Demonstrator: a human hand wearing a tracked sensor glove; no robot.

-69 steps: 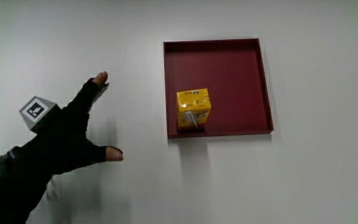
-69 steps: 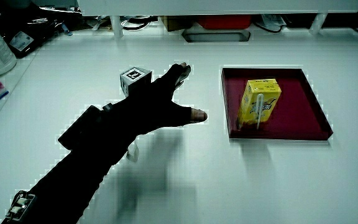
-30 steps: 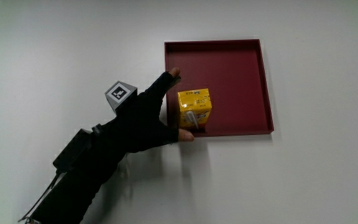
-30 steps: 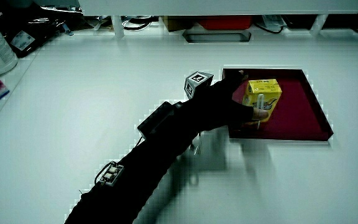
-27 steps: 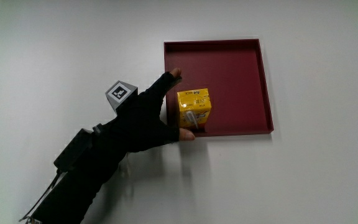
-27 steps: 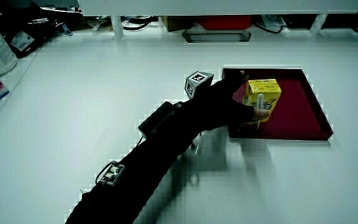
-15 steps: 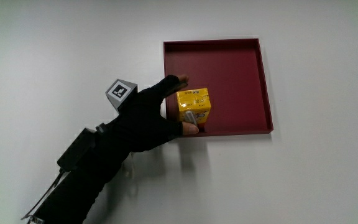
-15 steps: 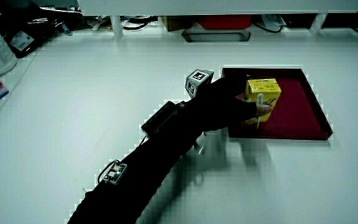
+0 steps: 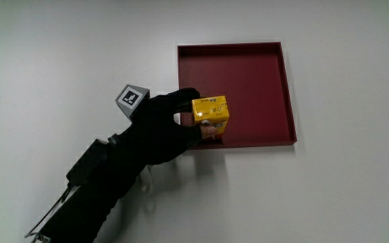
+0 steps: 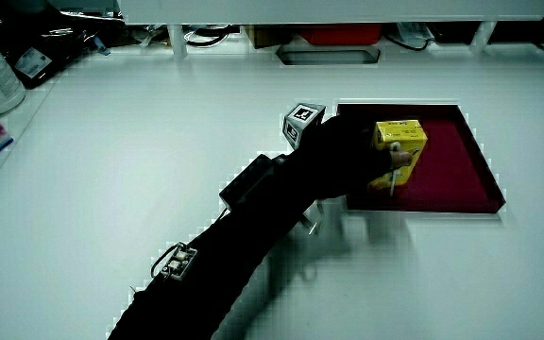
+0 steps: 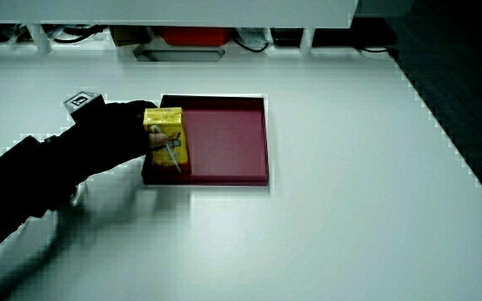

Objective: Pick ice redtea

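Use the red tray as your reference; it lies flat on the white worktop. The yellow drink carton stands upright inside the tray, against the tray wall nearest to you and close to the corner where the hand enters. A straw is attached to the carton face that looks toward you, as you can see in both side views.

The hand reaches across the tray edge and is clamped on the carton: the fingers wrap over the carton's upper edge, and the thumb tip presses on the face nearest to you. The carton's base is hidden by the tray wall and the hand, so you cannot tell whether it rests on the tray floor.

The patterned cube sits on the back of the hand, outside the tray. The forearm runs from the tray corner back toward you over the worktop.
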